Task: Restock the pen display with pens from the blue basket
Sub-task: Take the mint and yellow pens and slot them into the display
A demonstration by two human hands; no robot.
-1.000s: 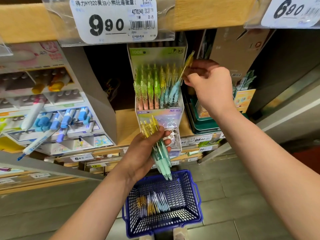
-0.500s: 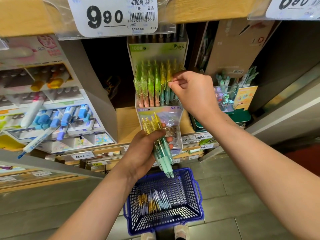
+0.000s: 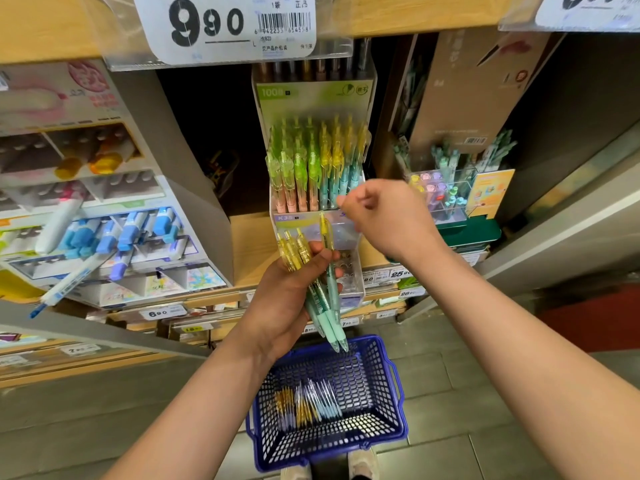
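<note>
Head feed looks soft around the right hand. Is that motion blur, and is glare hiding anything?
Head view: the right hand is motion-smeared, so its grip is unreadable; the left hand and its bundle of pens are sharper; glare streaks the clear price-tag sleeve; wide-angle distortion slants the wooden shelf edge.

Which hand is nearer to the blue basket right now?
Left. The left hand grips a bundle of pens just above the blue basket, their tips over its far rim. The right hand is higher, at the front of the pen display.
</note>
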